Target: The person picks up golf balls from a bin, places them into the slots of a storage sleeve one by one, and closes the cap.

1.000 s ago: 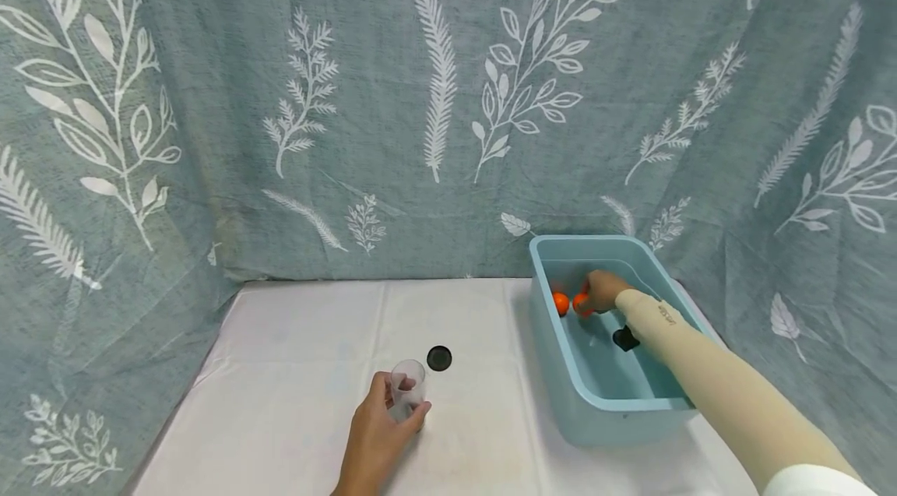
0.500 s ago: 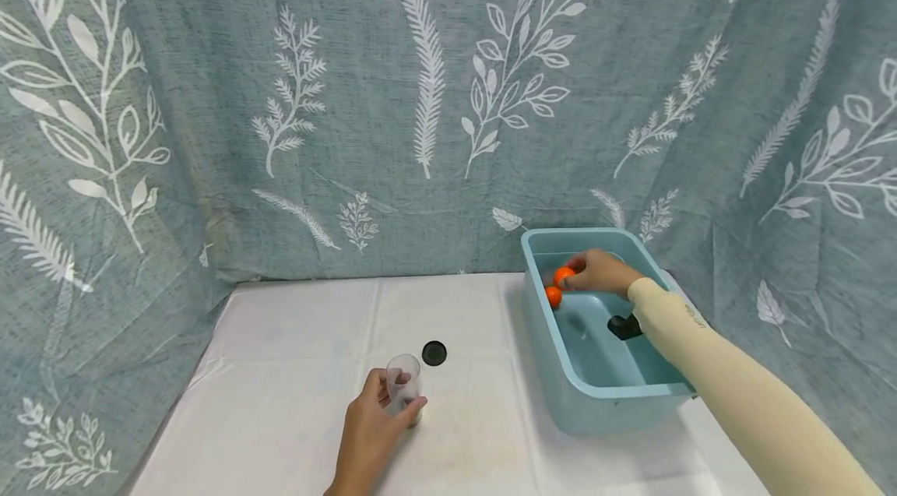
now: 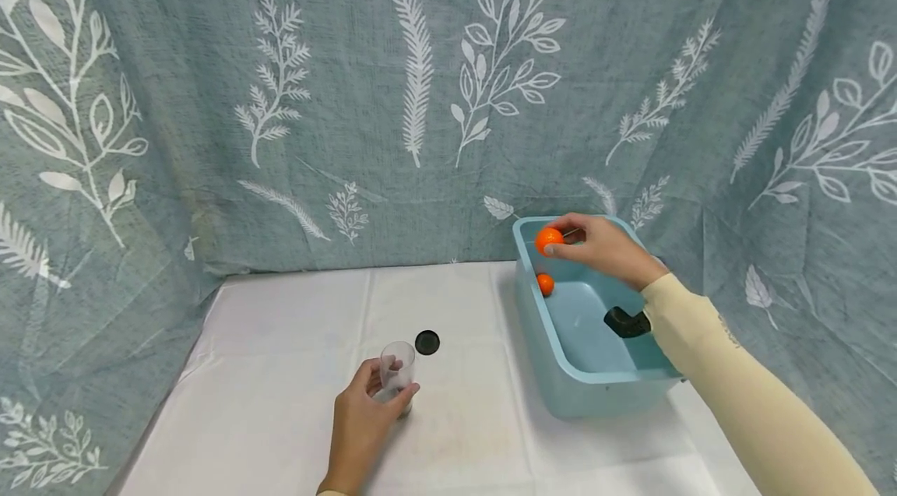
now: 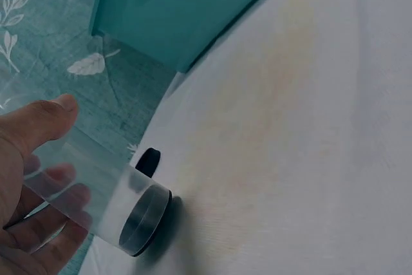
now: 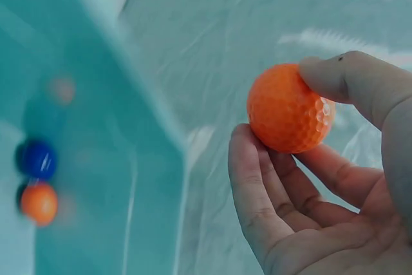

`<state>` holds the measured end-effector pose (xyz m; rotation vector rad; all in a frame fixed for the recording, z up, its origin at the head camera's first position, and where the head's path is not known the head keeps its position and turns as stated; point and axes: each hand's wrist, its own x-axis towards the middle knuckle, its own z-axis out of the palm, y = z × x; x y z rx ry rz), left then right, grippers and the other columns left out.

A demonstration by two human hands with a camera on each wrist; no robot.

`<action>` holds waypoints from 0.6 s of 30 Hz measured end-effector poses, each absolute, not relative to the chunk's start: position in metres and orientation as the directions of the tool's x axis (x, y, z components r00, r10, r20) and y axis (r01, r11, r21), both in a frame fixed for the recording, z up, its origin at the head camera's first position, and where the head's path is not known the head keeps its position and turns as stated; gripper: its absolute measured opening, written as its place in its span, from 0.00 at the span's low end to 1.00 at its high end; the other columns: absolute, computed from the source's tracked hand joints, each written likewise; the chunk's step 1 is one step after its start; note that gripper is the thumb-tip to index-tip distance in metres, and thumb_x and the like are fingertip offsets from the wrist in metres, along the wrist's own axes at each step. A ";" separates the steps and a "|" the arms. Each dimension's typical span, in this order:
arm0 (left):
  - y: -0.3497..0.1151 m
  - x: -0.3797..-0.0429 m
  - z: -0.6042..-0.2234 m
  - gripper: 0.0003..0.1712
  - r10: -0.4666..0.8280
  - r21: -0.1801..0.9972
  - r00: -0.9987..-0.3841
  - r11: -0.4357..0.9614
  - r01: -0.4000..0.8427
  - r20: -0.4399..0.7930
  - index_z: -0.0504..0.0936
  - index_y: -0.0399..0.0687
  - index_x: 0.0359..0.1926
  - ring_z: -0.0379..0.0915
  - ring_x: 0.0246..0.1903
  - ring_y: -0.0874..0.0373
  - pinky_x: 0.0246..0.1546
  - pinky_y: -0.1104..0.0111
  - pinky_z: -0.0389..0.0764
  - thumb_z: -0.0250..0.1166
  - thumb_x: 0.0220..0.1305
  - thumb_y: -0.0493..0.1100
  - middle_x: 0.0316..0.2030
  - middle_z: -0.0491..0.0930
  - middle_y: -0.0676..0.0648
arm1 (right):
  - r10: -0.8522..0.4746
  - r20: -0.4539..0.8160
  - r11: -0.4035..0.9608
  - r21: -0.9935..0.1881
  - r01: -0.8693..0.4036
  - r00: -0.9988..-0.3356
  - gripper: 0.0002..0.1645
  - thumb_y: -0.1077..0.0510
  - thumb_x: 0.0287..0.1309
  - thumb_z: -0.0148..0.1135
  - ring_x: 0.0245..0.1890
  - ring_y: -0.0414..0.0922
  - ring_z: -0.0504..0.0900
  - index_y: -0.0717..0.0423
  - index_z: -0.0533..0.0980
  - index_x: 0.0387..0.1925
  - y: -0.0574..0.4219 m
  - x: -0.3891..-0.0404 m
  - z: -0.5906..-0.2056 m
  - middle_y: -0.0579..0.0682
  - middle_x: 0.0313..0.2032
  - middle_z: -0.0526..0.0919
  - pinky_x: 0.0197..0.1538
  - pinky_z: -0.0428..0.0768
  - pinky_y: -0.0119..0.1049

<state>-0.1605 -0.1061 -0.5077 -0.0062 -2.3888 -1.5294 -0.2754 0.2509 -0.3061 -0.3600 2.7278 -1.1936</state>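
Observation:
My right hand [image 3: 599,245] pinches an orange golf ball [image 5: 291,109] between thumb and fingertips, raised over the far end of the blue bin [image 3: 561,395]. Inside that bin lie a second orange ball [image 3: 545,284] and a black object [image 3: 626,322], partly hidden by the sleeve. A blue ball [image 5: 38,160] beside the orange one shows in the right wrist view. My left hand [image 3: 366,420] grips a clear plastic tube [image 4: 96,181] with a dark base, which stands upright on the white cloth. Its top is uncovered, and a black round cap [image 3: 427,342] lies just behind it.
The bin stands at the right of the table, which is covered with a white cloth [image 3: 280,340]. A grey-green curtain [image 3: 336,91] with white leaf patterns rises behind the table and along both sides.
My right hand has lifted the orange golf ball up from inside the bin to about its rim level. The left hand still holds the tube in place. The head view has shifted slightly.

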 end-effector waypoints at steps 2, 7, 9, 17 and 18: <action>-0.108 -0.161 -0.502 0.26 -0.159 0.888 -0.950 0.425 0.178 0.267 0.81 0.49 0.48 0.84 0.46 0.57 0.51 0.67 0.81 0.83 0.49 0.43 0.43 0.86 0.55 | -0.289 -0.011 0.620 -0.764 -0.179 -0.957 0.31 0.40 0.62 0.69 0.57 0.49 0.77 0.47 0.76 0.61 0.241 -0.270 -0.301 0.50 0.57 0.79 0.60 0.75 0.53; -0.111 -0.160 -0.487 0.27 -0.153 0.875 -0.949 0.449 0.180 0.274 0.83 0.51 0.50 0.84 0.46 0.58 0.50 0.65 0.82 0.82 0.49 0.47 0.44 0.86 0.57 | -0.349 0.045 0.500 -0.836 -0.226 -0.936 0.30 0.42 0.61 0.71 0.54 0.46 0.79 0.47 0.76 0.61 0.214 -0.257 -0.297 0.48 0.54 0.81 0.57 0.75 0.50; -0.111 -0.160 -0.482 0.28 -0.153 0.863 -0.950 0.474 0.172 0.273 0.83 0.53 0.52 0.83 0.46 0.58 0.49 0.62 0.82 0.82 0.49 0.49 0.45 0.86 0.57 | -0.370 0.070 0.455 -0.856 -0.247 -0.926 0.29 0.44 0.62 0.71 0.54 0.46 0.79 0.47 0.76 0.61 0.203 -0.252 -0.299 0.48 0.54 0.81 0.55 0.76 0.49; -0.112 -0.153 -0.463 0.32 -0.143 0.850 -0.945 0.492 0.191 0.295 0.84 0.59 0.55 0.81 0.45 0.63 0.46 0.56 0.81 0.82 0.48 0.55 0.45 0.85 0.58 | -0.392 0.149 0.286 -0.918 -0.275 -0.908 0.25 0.48 0.62 0.71 0.53 0.49 0.82 0.46 0.76 0.59 0.162 -0.231 -0.317 0.49 0.53 0.82 0.51 0.81 0.43; -0.112 -0.153 -0.461 0.31 -0.138 0.849 -0.944 0.490 0.199 0.300 0.84 0.60 0.55 0.81 0.44 0.63 0.46 0.55 0.81 0.82 0.48 0.55 0.45 0.85 0.59 | -0.397 0.156 0.252 -0.929 -0.271 -0.904 0.25 0.49 0.62 0.71 0.53 0.49 0.82 0.47 0.76 0.59 0.157 -0.228 -0.320 0.50 0.53 0.82 0.56 0.80 0.45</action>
